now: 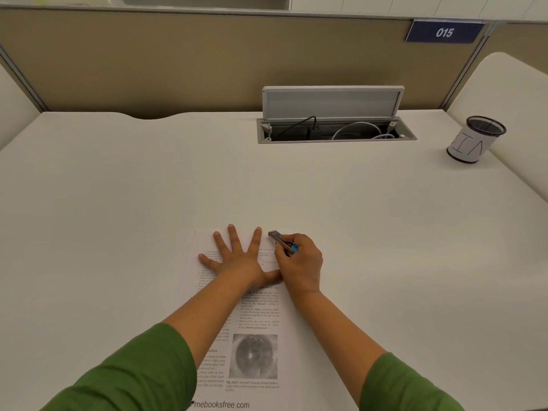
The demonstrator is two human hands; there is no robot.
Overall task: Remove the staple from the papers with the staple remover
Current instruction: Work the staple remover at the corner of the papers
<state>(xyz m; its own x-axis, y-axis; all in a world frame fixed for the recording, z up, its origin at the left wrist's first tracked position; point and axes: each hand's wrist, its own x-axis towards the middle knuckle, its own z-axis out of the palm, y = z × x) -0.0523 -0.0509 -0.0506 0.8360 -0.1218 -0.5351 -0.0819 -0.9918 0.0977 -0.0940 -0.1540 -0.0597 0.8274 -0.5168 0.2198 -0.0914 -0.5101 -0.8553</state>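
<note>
On the white desk [118,203], at about six o'clock from the middle, lie the printed papers [255,321], reaching to the near edge. Legible on the top sheet are "Fig. 24.27" under a grey picture of an eye, the bold italic "(double perforation)", and "mebooksfree com" along the bottom; the smaller body text is too fine to read. The person's left hand [237,259] lies flat on the upper part of the sheet, fingers straight and spread, pressing it down. Just beside it at three o'clock, the right hand [299,262] has its fingers curled round the staple remover [281,241], a metal tool with a blue part, whose tip points at the papers' upper right corner. The staple itself is too small to make out. Both arms wear green sleeves [142,369]. At twelve o'clock an open cable hatch [332,105] holds black and white cables. At two o'clock stands a mesh pen cup [474,140] with a hand-lettered white wrap, and on the partition behind hangs a blue plate [444,31] reading "015".
</note>
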